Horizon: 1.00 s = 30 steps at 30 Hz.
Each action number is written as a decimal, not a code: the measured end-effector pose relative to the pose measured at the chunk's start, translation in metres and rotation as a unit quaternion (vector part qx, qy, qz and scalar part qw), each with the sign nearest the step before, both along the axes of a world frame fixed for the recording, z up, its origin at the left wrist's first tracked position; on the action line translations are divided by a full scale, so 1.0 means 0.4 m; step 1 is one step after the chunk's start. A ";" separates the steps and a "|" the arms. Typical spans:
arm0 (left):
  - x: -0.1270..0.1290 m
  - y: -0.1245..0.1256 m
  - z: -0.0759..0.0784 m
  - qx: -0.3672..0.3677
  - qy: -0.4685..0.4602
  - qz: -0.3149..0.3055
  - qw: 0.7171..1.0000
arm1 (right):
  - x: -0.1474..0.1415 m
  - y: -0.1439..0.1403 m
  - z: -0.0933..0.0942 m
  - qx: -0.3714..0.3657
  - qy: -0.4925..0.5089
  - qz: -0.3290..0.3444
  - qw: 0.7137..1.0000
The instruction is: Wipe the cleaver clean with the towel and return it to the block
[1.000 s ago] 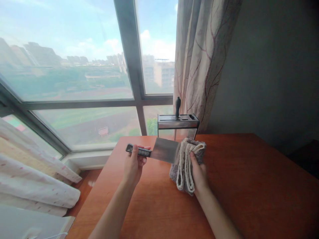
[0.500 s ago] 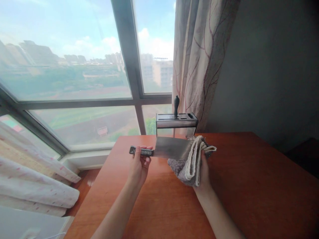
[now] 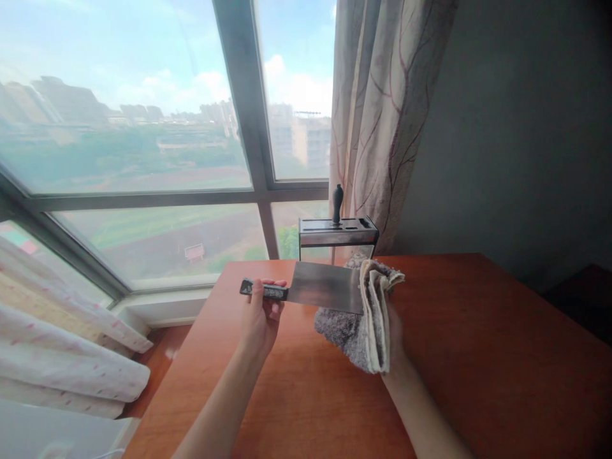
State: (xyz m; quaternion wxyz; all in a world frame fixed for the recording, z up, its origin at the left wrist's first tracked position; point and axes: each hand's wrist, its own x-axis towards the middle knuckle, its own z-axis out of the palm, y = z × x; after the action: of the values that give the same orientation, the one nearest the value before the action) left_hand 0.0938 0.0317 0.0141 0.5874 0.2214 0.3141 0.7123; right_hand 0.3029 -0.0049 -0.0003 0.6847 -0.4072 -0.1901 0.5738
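A cleaver [image 3: 322,287] with a broad metal blade and a dark handle is held level above the table, its blade pointing right. My left hand [image 3: 261,319] is closed round the handle, thumb on top. A folded grey towel [image 3: 342,328] with pale edges wraps the far end of the blade, hiding that end. From the right, my right hand [image 3: 396,338] grips the towel, its fingers mostly hidden behind the folds. Behind the blade stands a metal knife block [image 3: 337,237] with slots in its top and one black-handled tool [image 3: 338,204] upright in it.
The reddish-brown wooden table [image 3: 306,408] spreads under both arms. Past its far edge are a window [image 3: 157,242] and a patterned curtain [image 3: 377,115]. More curtain fabric [image 3: 71,357] hangs at the lower left, and a grey wall [image 3: 502,146] rises at the right.
The cleaver and left hand have shifted slightly left. My right hand has turned the towel a little, moving it lower and left along the blade, with more grey cloth showing.
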 end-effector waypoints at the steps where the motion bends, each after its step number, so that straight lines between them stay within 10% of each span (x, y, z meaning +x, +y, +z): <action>1: 0.000 -0.002 0.003 0.005 -0.001 -0.001 1.000 | 0.000 0.000 -0.001 -0.004 0.001 0.022 1.000; 6: -0.004 -0.008 0.016 0.024 0.001 -0.003 1.000 | 0.001 0.007 -0.028 -0.002 0.029 0.063 0.998; 15: 0.004 -0.010 -0.006 0.024 0.041 -0.012 0.999 | -0.012 0.018 -0.048 -0.042 0.020 -0.107 0.993; 22: 0.010 -0.002 -0.024 0.009 0.034 0.007 0.999 | -0.011 0.015 -0.016 0.029 0.108 0.069 0.991; 30: -0.008 -0.001 -0.003 0.024 0.034 0.007 0.999 | -0.010 0.012 -0.034 -0.037 -0.028 -0.073 0.996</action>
State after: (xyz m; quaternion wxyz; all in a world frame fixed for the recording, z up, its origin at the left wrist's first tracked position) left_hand 0.0907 0.0313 0.0128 0.5655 0.2572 0.3181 0.7161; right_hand 0.2988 -0.0002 -0.0140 0.7034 -0.4607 -0.1575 0.5178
